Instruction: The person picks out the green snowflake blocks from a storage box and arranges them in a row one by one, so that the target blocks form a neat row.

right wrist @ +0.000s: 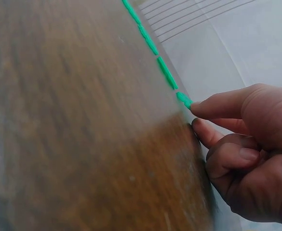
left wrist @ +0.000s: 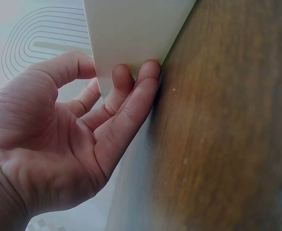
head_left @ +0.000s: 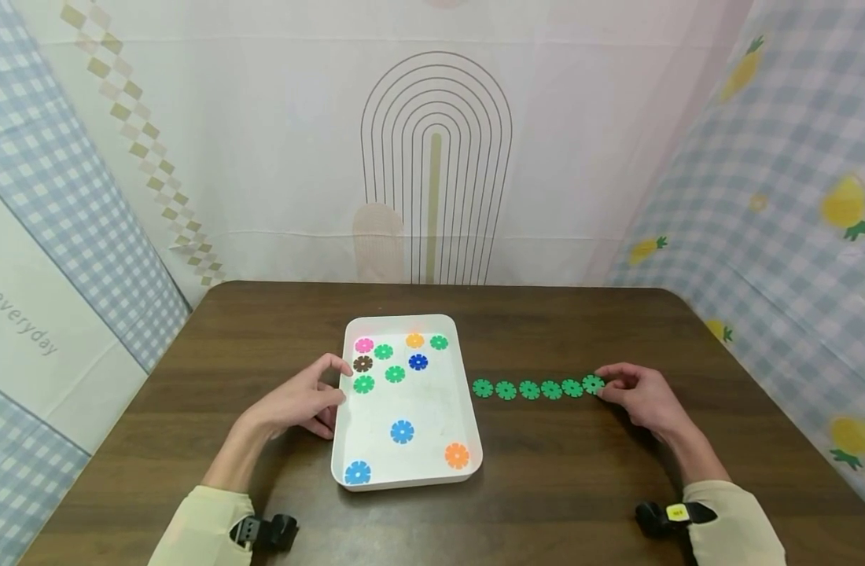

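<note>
Green disc [head_left: 592, 384] in its pinch, the right hand [head_left: 641, 395] angles inward (curled left hand [head_left: 305, 398] holds the tray [head_left: 432, 409]).

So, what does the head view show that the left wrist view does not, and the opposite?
Only the head view shows the right hand, six green discs in a row and the discs inside the tray. Only the left wrist view shows the left palm. Both show the left hand holding the tray, the table and the arch pattern.
</note>
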Motion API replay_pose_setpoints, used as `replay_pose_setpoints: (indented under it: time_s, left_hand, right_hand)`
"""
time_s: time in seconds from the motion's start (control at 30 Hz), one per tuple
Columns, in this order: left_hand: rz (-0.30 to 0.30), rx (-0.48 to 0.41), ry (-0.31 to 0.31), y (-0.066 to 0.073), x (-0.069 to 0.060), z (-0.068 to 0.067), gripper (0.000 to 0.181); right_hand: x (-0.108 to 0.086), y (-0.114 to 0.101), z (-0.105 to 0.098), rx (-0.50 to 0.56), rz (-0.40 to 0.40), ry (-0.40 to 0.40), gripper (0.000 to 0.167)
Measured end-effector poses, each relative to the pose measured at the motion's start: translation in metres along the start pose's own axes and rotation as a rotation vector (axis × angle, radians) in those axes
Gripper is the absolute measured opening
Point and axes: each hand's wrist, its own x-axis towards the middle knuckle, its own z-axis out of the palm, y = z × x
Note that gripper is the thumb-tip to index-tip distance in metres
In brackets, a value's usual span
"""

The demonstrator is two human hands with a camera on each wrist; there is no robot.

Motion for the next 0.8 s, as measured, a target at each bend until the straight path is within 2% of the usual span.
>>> replay_pose_setpoints:
  time_s: [0.53, 0.67, 0.8]
  left_hand:
    - [-0.006, -0.005, -0.003, -0.001, -0.002, -0.001, 0.045]
    - [-0.004, -0.008, -0.008, 0.000, -0.002, -0.001, 0.045]
    - [-0.001, -0.008, -0.012, 0.001, -0.001, -0.001, 0.045]
  right_hand:
    - [0.001, -0.001, -0.001, -0.009, -0.012, -0.008, 0.039]
    - [-0.003, -0.009, -0.004, -0.006, -0.041, 0.011, 0.039]
    - [-0.005, -0.026, -0.006, -0.012, -0.086, 0.048, 0.040]
